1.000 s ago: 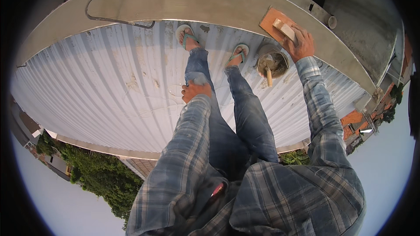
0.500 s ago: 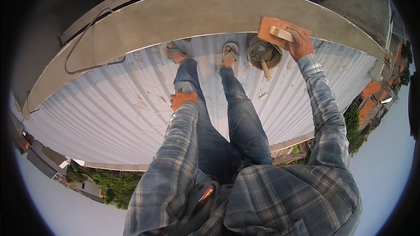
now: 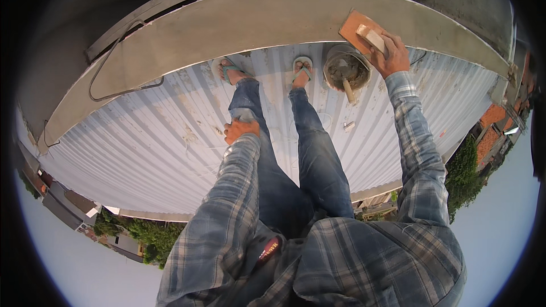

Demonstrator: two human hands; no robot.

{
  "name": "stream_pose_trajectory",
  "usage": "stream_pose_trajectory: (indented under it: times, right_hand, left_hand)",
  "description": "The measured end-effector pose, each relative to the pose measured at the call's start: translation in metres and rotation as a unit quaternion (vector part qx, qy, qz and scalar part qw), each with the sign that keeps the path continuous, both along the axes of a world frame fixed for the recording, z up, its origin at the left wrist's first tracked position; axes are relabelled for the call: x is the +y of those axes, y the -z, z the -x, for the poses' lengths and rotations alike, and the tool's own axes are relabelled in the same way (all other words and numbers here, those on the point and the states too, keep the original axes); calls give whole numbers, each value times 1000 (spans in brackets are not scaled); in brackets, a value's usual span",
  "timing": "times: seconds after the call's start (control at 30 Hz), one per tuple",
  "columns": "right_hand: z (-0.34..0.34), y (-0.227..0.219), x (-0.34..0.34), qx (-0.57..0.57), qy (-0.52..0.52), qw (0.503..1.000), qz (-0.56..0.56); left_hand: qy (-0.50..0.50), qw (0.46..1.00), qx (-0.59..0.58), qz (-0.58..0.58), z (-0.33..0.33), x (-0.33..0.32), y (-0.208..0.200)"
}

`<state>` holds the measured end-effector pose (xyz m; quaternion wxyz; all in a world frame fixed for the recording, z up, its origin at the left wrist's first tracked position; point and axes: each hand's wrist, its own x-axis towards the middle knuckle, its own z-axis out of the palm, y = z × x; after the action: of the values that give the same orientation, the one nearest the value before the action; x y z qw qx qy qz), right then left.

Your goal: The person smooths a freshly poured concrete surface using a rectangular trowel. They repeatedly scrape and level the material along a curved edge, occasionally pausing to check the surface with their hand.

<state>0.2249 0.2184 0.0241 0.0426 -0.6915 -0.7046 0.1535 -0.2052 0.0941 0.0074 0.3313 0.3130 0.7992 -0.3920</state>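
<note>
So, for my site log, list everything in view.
Rectangular float: 1, orange, by ledge
Round mortar bucket: 1, greyish, right side
Wooden handle: 1, tan, in bucket
Plastered ledge: 1, beige, far side
Corrugated roof: 1, whitish, underfoot
Bent metal rod: 1, dark, left
Trees: several, green, edges
Sandals: 2, green straps, on roof
Jeans: 1 pair, blue, worn
Plaid shirt: 1, bluish, worn
Left hand: 1, bare, by jeans
Right hand: 1, bare, holding float

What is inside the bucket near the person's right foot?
Grey, mortar-like material lies in the bucket, and a pale handle sticks out over its rim. The material hides the bucket's bottom; what the handle joins cannot be made out.
</note>
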Motion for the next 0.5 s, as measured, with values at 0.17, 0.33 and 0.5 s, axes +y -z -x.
stream_pose_trajectory:
  times: [0.17,0.33,0.5]
  right_hand:
    - [112,-5,69,41,220,972,-64]
    - [170,-2,32,93,68,992,-53]
    - [152,-6,61,65,199,977,-44]
  left_hand:
    - [12,1000,0,-12,-7,5,-2]
    - [-13,1000,-2,-14,-1,4,-5]
    - [-13,1000,-7,-16,4,-2,-2]
